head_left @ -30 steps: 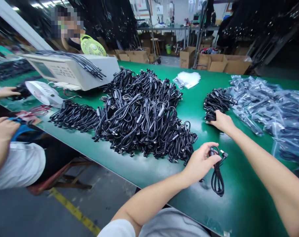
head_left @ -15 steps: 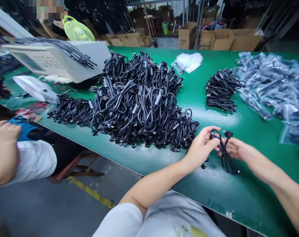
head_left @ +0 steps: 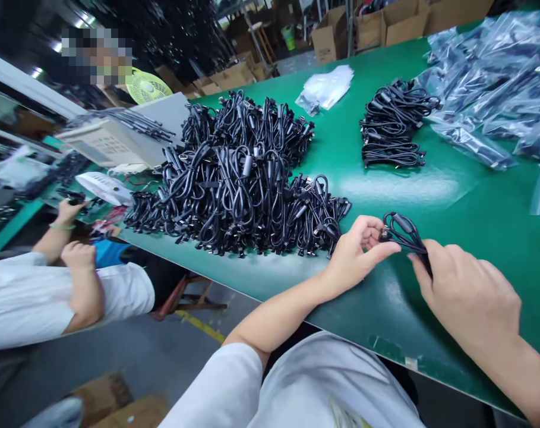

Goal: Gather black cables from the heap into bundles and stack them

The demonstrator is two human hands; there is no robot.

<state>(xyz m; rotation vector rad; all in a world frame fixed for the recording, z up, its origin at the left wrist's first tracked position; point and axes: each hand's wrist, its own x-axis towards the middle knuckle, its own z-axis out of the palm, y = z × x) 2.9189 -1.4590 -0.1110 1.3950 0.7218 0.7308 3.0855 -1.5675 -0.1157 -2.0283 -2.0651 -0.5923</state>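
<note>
A black coiled cable (head_left: pixel 403 233) is stretched between my two hands just above the green table (head_left: pixel 474 232). My left hand (head_left: pixel 357 248) pinches the cable's near end with thumb and fingers. My right hand (head_left: pixel 468 294) is closed over the other end, back of the hand toward the camera. A big heap of black cables (head_left: pixel 247 178) lies just left of my left hand. A smaller bundle of black cables (head_left: pixel 392 128) rests farther back on the table.
Bagged cables in clear plastic (head_left: pixel 488 83) fill the back right. A white plastic bag pile (head_left: pixel 325 88) lies at the back. A beige tester box (head_left: pixel 118 137) and a white fan (head_left: pixel 104 188) stand at left. A co-worker's arms (head_left: pixel 73 261) are at far left. Cardboard boxes (head_left: pixel 385 21) sit beyond the table.
My right hand left the small bundle at the back, came to the cable and closed on its far end. The view tilted and shifted left.
</note>
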